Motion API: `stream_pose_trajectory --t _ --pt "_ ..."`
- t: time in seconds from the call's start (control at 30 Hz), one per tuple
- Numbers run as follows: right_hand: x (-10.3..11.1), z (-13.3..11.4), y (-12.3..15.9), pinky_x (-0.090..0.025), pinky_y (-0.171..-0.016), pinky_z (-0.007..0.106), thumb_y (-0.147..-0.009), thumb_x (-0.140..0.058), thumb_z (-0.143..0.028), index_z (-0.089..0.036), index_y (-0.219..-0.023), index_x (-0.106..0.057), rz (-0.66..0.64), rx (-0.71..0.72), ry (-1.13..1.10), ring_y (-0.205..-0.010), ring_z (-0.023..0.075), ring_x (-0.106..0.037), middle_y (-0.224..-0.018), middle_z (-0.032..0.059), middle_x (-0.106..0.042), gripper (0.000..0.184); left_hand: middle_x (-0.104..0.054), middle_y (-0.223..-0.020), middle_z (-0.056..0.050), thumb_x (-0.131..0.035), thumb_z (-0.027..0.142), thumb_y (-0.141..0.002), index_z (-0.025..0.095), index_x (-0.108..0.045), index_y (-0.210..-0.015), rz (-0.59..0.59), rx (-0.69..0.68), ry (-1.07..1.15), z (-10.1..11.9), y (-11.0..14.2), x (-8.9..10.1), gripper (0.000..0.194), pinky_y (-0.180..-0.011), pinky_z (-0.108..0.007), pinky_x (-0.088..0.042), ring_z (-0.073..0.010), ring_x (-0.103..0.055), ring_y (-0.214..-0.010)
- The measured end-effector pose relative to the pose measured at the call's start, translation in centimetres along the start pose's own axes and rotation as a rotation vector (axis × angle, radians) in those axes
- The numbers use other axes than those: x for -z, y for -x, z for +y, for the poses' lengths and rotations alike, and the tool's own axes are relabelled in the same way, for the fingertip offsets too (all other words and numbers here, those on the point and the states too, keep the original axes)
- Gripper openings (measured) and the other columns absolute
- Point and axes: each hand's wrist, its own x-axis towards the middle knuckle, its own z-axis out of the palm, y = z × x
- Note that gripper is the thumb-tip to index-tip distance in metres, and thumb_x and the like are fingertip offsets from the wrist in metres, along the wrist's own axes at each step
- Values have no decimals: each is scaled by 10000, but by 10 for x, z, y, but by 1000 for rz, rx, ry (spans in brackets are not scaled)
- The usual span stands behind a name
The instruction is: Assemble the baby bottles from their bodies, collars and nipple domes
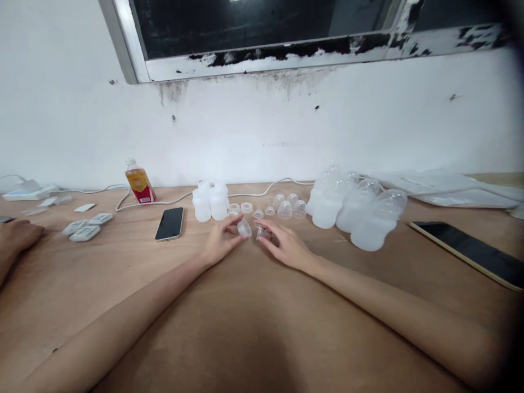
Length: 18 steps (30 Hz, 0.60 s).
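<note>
The person's left hand (219, 241) pinches a translucent ring (244, 228) between thumb and fingers, the ring tilted; the right hand (291, 248) pinches a small clear piece, seemingly a teat (261, 233), its outline partly hidden by the fingers; the two pieces are close together over the middle of the bench (229, 327), with a narrow gap between them. The step in hand appears to be bringing ring and teat together; the next move calls for turning the ring's opening towards the teat and lining up their centres, with a light grip, as the teat looks thin and soft. Just beyond the hands lie spare rings (246, 208), loose teats (269, 210) and clear domed caps (285, 210); uncapped white bottles (210, 202) stand to the left of these, and bottles with domed tops (367, 228) stand to the right.
</note>
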Motion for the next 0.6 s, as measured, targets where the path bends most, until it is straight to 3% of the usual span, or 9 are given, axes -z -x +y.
stream_pose_trajectory --t 0.17,0.4,0.5,0.6 --pt "-1 5 -3 -457 -665 311 -777 -457 -263 -211 -1023 -500 117 -126 -86 -744 166 -567 -940 44 -609 255 -467 -1138 -114 -612 199 -666 138 -483 -1100 -12 68 114 -2 1 -6 457 -804 -323 -495 -203 -528 -1001" --pt "-5 10 -6 -472 -695 320 -737 -528 -298 -202 -919 -469 267 -198 -348 -806 172 -575 -907 57 -603 214 -526 -1079 -108 -623 176 -654 121 -492 -1038 -45 60 98 -6 0 -7 409 -817 -331 -494 -190 -552 -964" --pt "-8 8 -6 -474 -750 312 -733 -540 -298 -205 -903 -454 275 -178 -548 -857 163 -577 -936 62 -591 212 -554 -1066 -110 -635 170 -645 126 -488 -1037 -81 100 81 -7 0 -8 422 -807 -341 -495 -188 -572 -931" --pt "-10 5 -4 -468 -776 323 -738 -540 -298 -199 -842 -493 225 -138 -555 -880 170 -574 -952 63 -594 151 -578 -1055 -113 -638 180 -646 127 -480 -1052 -119 132 83 -5 0 -8 439 -824 -351 -484 -191 -578 -929"
